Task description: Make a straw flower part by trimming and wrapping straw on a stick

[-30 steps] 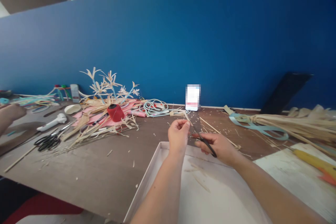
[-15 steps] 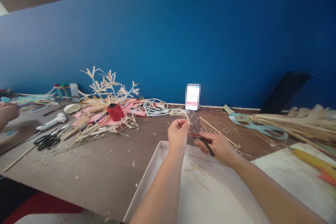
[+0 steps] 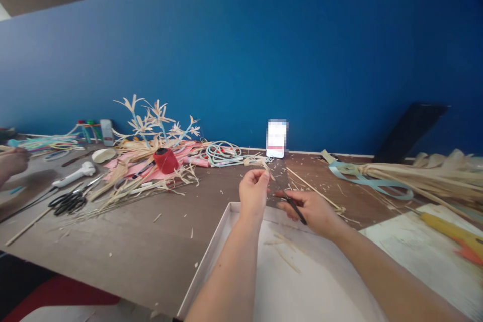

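My left hand is pinched around a thin pale strip, perhaps corn husk, whose tip sticks up past the fingertips. My right hand grips dark-handled scissors, their blades angled up beside the left fingertips. Whether the blades touch the strip is too small to tell. Both hands are over the far end of a shallow white box. A few pale offcuts lie on its bottom.
Leftward are a red thread spool, pale husk flowers, black-handled scissors and a white glue gun. A phone leans on the blue partition. A yellow tool lies right. Another person's hand shows far left.
My left hand has shifted slightly left with the strip. The scissors in my right hand are tilted a little differently, and the gap between the hands looks slightly wider.
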The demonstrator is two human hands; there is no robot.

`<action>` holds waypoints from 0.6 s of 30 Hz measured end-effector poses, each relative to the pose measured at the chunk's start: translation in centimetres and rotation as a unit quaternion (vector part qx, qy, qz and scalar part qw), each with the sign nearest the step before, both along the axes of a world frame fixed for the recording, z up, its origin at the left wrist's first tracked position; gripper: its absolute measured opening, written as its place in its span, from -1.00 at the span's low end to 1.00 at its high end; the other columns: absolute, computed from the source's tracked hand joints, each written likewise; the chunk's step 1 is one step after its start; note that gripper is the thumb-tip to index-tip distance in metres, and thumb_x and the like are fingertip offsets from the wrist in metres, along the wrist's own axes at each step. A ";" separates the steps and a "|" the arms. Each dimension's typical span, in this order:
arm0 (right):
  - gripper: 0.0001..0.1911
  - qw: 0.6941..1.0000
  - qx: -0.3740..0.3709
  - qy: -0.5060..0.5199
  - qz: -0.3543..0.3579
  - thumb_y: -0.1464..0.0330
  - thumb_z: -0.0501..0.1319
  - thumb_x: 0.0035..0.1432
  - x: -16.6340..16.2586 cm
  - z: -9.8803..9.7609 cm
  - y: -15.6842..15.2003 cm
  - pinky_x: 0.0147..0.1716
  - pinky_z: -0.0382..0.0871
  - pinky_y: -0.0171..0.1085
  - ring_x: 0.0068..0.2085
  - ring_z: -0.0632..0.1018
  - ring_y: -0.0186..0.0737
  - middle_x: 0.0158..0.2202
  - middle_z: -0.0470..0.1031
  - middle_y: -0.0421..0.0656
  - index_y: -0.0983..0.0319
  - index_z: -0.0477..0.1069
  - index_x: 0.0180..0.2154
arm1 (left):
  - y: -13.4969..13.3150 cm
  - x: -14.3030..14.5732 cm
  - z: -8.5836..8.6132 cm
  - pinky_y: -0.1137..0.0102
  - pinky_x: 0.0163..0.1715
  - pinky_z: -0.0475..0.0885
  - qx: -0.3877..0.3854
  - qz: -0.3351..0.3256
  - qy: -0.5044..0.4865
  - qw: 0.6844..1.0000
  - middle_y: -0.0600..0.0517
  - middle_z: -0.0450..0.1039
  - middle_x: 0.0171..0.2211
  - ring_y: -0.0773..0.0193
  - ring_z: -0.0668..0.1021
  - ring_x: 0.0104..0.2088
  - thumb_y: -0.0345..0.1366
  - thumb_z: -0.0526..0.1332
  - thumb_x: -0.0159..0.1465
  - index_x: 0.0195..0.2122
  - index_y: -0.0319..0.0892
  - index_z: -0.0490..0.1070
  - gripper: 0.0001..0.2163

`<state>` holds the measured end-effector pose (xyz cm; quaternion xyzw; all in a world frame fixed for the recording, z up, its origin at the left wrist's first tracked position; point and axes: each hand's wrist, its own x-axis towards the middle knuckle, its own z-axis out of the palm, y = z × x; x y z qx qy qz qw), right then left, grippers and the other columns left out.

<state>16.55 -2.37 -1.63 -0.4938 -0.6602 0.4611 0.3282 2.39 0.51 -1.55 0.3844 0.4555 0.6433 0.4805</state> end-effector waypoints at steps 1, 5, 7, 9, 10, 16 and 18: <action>-0.44 1.000 0.001 -0.001 0.000 0.10 0.22 -0.06 0.0 0.1 0.0 -0.58 0.12 -0.37 -0.57 0.26 -0.35 -0.66 0.24 -0.29 0.28 0.41 -0.05 | 0.0 0.0 0.0 0.56 -0.55 0.30 0.002 -0.002 0.002 1.000 0.03 0.41 -0.48 0.41 0.41 -0.49 -0.20 0.23 0.02 -0.42 -0.24 0.38 -0.80; -0.44 1.000 0.000 -0.005 -0.004 0.09 0.22 -0.07 -0.1 0.3 -0.1 -0.57 0.12 -0.36 -0.57 0.26 -0.35 -0.65 0.24 -0.29 0.28 0.42 -0.07 | 0.0 0.0 -0.1 0.56 -0.54 0.30 0.014 -0.011 0.011 1.000 0.04 0.41 -0.49 0.41 0.41 -0.49 -0.20 0.23 0.02 -0.44 -0.23 0.39 -0.81; -0.44 1.000 0.001 -0.006 -0.003 0.08 0.22 -0.08 -0.1 0.4 -0.1 -0.57 0.13 -0.36 -0.57 0.27 -0.34 -0.64 0.25 -0.28 0.28 0.43 -0.08 | 0.0 0.1 -0.2 0.55 -0.54 0.30 0.019 -0.016 0.015 1.000 0.04 0.42 -0.49 0.40 0.41 -0.49 -0.19 0.22 0.02 -0.44 -0.22 0.39 -0.81; -0.45 1.000 0.003 -0.009 -0.004 0.08 0.22 -0.08 -0.1 0.3 -0.1 -0.56 0.13 -0.36 -0.56 0.27 -0.34 -0.63 0.26 -0.27 0.27 0.43 -0.08 | 0.0 0.1 -0.2 0.54 -0.54 0.31 0.020 -0.020 0.020 0.999 0.04 0.43 -0.49 0.40 0.42 -0.49 -0.20 0.22 0.02 -0.44 -0.22 0.40 -0.82; -0.45 1.000 0.005 -0.009 -0.006 0.09 0.22 -0.08 -0.1 0.2 0.0 -0.56 0.14 -0.36 -0.56 0.27 -0.34 -0.63 0.26 -0.27 0.27 0.43 -0.08 | 0.0 0.1 -0.3 0.54 -0.54 0.31 0.020 -0.021 0.022 0.999 0.04 0.43 -0.49 0.40 0.42 -0.49 -0.20 0.22 0.02 -0.45 -0.22 0.40 -0.82; -0.52 1.000 0.018 0.000 -0.001 0.14 0.23 -0.06 0.0 0.1 0.0 -0.57 0.12 -0.38 -0.57 0.27 -0.36 -0.65 0.26 -0.29 0.24 0.44 -0.10 | 0.1 0.2 -0.3 0.53 -0.54 0.32 0.021 -0.024 0.022 0.999 0.04 0.42 -0.49 0.39 0.42 -0.47 -0.21 0.22 0.03 -0.44 -0.22 0.40 -0.82; -0.52 1.000 0.020 -0.001 -0.002 0.15 0.23 -0.05 0.0 0.2 -0.1 -0.58 0.11 -0.38 -0.57 0.27 -0.35 -0.65 0.25 -0.29 0.25 0.44 -0.09 | 0.0 0.2 -0.3 0.54 -0.55 0.31 0.021 -0.026 0.020 0.999 0.04 0.41 -0.48 0.39 0.42 -0.47 -0.21 0.21 0.03 -0.43 -0.23 0.40 -0.82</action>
